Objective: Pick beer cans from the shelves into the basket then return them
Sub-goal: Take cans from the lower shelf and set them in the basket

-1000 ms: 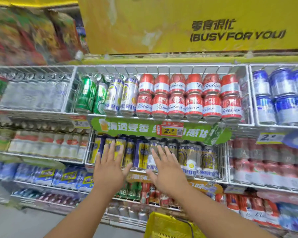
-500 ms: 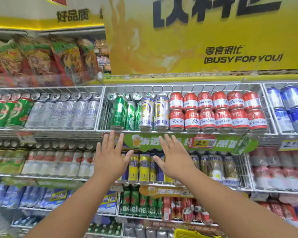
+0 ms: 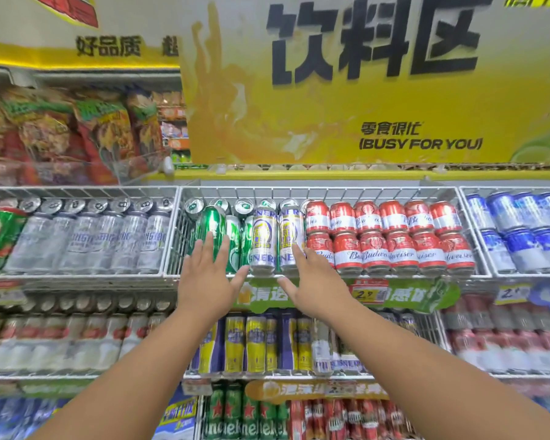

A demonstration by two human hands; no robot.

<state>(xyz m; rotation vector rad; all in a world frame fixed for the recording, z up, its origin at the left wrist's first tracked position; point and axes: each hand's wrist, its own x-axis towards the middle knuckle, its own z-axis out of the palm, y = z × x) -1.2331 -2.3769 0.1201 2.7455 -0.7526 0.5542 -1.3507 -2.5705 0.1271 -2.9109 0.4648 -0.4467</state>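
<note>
Two hands reach up to the top wire shelf (image 3: 327,274). Left hand (image 3: 207,282) has its fingers (image 3: 207,246) spread and straight in front of a tall green can (image 3: 211,227). Right hand (image 3: 316,285), fingers also spread, lies against a silver-and-yellow can (image 3: 289,236), red Budweiser cans (image 3: 375,252) just beside; neither grips.

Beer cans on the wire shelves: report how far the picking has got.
Done: nothing visible; no can is held and no basket is in view. In hand: the open left hand reaches the tall green can, the open right hand the silver-and-yellow can. Left: picking, filling the basket, returning.
</note>
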